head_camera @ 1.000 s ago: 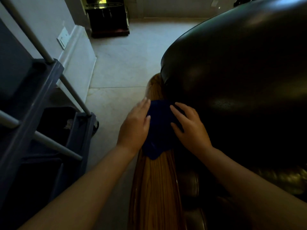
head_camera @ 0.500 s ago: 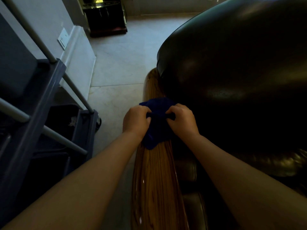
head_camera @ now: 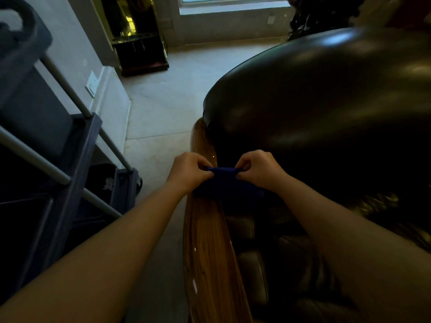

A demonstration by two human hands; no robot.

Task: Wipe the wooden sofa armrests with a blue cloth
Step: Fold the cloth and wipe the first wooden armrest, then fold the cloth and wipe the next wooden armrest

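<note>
Hands pinch soft cloth [head_camera: 227, 183], glossy armrest [head_camera: 207, 248].

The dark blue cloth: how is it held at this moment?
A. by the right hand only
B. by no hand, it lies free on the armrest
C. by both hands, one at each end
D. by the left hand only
C: the left hand and the right hand each pinch one end of the dark blue cloth, stretched across the glossy wooden armrest.

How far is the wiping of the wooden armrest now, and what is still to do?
Done: unclear. The wooden armrest looks glossy near the camera, but that does not prove it was wiped. In hand: the left hand and right hand pinch the blue cloth by its upper edge, stretched across the armrest. Left: the far curved end beside the dark sofa back, and any other armrest, which is out of view.
</note>
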